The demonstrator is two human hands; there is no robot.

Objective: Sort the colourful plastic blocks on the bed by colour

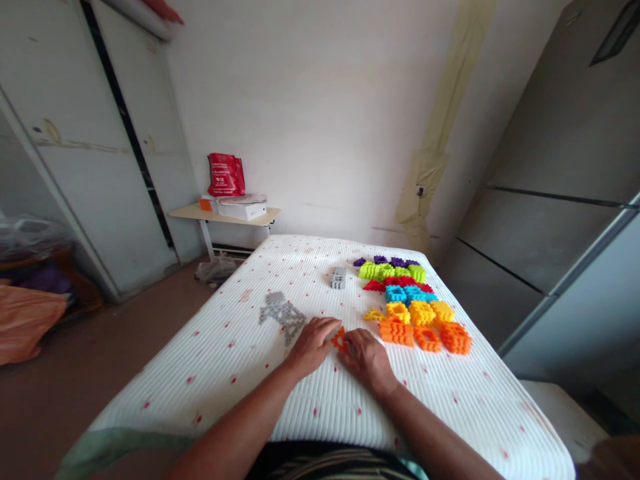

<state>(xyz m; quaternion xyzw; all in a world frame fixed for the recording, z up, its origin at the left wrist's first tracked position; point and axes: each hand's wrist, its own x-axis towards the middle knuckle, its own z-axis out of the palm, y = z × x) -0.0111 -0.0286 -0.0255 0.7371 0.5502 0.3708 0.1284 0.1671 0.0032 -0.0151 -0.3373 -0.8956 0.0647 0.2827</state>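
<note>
Near the middle of the bed, my left hand and my right hand meet at an orange plastic building block piece with cut-out openings. My right fingers are curled round its right side. From the left, my left thumb and fingertips close on its other edge, with the fingers fairly straight. Part of the piece is hidden by my hands. Loose grey building block pieces lie flat in a spread left of my left hand. Beyond my hands stands a grey assembled block.
Right of my hands sit rows of blocks: orange, yellow, blue, red, green and purple. They rest on a white quilted bedspread. A small table holds a red bag.
</note>
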